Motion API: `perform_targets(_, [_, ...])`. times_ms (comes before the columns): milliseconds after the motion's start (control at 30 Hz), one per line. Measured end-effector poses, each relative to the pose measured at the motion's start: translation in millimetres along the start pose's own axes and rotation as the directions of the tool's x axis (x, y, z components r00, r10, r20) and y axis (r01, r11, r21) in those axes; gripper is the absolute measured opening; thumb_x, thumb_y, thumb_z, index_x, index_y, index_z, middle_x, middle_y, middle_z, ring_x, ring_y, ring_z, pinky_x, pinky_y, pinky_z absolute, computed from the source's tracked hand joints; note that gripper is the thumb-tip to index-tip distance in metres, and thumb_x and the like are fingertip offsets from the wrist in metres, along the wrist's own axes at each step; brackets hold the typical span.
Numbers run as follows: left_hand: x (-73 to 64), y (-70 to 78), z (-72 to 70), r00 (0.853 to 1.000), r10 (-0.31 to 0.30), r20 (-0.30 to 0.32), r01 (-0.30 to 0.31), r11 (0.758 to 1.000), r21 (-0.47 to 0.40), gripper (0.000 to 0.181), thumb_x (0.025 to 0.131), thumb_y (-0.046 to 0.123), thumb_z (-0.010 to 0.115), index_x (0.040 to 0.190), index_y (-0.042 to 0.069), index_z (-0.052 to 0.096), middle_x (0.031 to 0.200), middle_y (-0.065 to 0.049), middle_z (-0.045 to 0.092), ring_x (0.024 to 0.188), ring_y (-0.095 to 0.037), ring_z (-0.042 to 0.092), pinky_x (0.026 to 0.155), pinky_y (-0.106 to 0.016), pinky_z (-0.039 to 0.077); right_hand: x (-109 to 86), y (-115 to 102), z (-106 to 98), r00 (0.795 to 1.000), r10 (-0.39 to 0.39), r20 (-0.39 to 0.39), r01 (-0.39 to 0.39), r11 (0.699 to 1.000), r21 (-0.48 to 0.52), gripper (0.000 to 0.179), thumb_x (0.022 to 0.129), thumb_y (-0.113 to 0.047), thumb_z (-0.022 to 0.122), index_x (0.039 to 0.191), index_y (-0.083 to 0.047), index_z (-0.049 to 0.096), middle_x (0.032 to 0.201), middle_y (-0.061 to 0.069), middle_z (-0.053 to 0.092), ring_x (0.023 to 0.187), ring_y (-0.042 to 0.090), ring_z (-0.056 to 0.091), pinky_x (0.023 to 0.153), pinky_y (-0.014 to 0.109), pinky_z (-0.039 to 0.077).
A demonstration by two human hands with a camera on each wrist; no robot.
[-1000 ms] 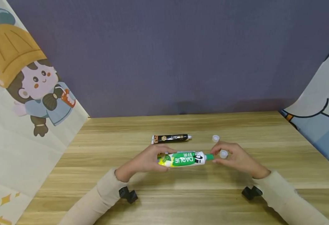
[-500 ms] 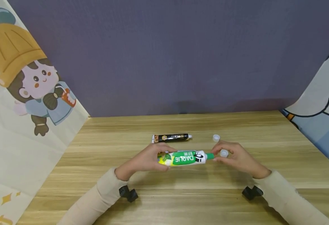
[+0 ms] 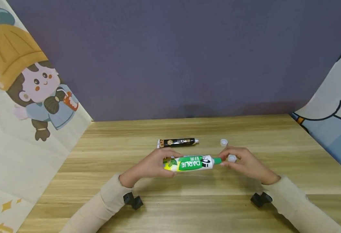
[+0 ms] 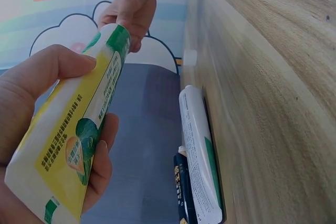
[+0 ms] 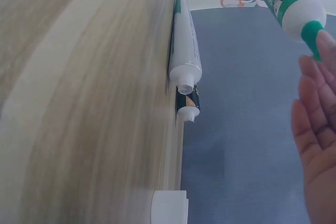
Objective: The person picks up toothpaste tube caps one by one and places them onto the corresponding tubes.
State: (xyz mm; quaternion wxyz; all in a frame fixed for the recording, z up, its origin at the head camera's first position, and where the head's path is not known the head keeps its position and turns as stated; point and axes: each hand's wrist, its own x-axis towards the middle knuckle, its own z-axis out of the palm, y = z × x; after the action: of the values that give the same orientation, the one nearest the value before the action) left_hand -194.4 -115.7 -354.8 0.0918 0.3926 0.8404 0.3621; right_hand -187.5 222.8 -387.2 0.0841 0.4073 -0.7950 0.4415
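Note:
My left hand [image 3: 153, 164] grips the rear part of a green, white and yellow Darlie toothpaste tube [image 3: 190, 163], held above the table with its capped end to the right. In the left wrist view the thumb lies along one side of the toothpaste tube [image 4: 79, 124] and the fingers wrap the other. My right hand [image 3: 246, 163] pinches the narrow green cap [image 3: 217, 160] between thumb and forefinger. The right wrist view shows the green cap [image 5: 312, 38] still on the tube's end, with the thumb against it.
A black tube [image 3: 179, 142] without a cap lies behind the hands. Nearer lies an uncapped white tube [image 5: 185, 45], mostly hidden under the held one in the head view. Two white caps [image 3: 223, 142] sit at the right, one beside my right fingers. A dark panel [image 3: 187, 64] stands behind.

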Motion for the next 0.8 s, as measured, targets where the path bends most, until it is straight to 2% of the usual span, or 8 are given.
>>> perform_targets(200, [0.5,-1.6,0.5,1.000,0.020,-0.015,-0.020,1.000,-0.002,0.054,0.072,0.013,0.077,0.124,0.014,0.063,0.118,0.001,0.061,0.089,-0.012,0.052,0.068,-0.023,0.048,0.5,1.1,-0.5,1.000,0.012,0.007,-0.012,1.000,0.011,0.031,0.077,0.004,0.072,0.095,-0.021,0.068,0.092,-0.009,0.067,0.077,0.006,0.060,0.063,0.026,0.051])
perform_targets(367, [0.7,-2.2,1.1,1.000,0.009,-0.017,-0.009,1.000,0.000,0.053,0.072,0.013,0.077,0.123,0.014,0.063,0.119,0.003,0.060,0.089,-0.011,0.053,0.068,-0.023,0.048,0.7,1.0,0.1,1.000,0.015,0.009,-0.015,1.000,0.017,0.030,0.078,0.005,0.072,0.094,-0.020,0.069,0.089,-0.007,0.067,0.073,0.005,0.059,0.060,0.026,0.050])
perform_targets(600, [0.9,-1.8,1.9,1.000,-0.006,-0.015,0.006,1.000,-0.004,0.053,0.073,0.013,0.077,0.124,0.016,0.063,0.119,0.005,0.059,0.089,-0.011,0.052,0.068,-0.024,0.048,0.8,1.4,2.2,0.999,-0.043,-0.001,0.043,0.998,0.042,0.023,0.079,0.007,0.069,0.091,-0.013,0.069,0.083,0.004,0.066,0.068,0.006,0.054,0.055,0.025,0.046])
perform_targets(800, [0.7,-1.8,1.8,1.000,0.005,-0.016,-0.005,1.000,-0.004,0.054,0.072,0.012,0.077,0.124,0.014,0.063,0.120,0.003,0.060,0.089,-0.011,0.053,0.067,-0.023,0.048,-0.2,5.8,4.1,0.997,-0.074,-0.002,0.074,0.997,0.034,0.031,0.077,0.012,0.068,0.091,-0.015,0.068,0.081,0.000,0.063,0.066,0.006,0.051,0.053,0.024,0.044])
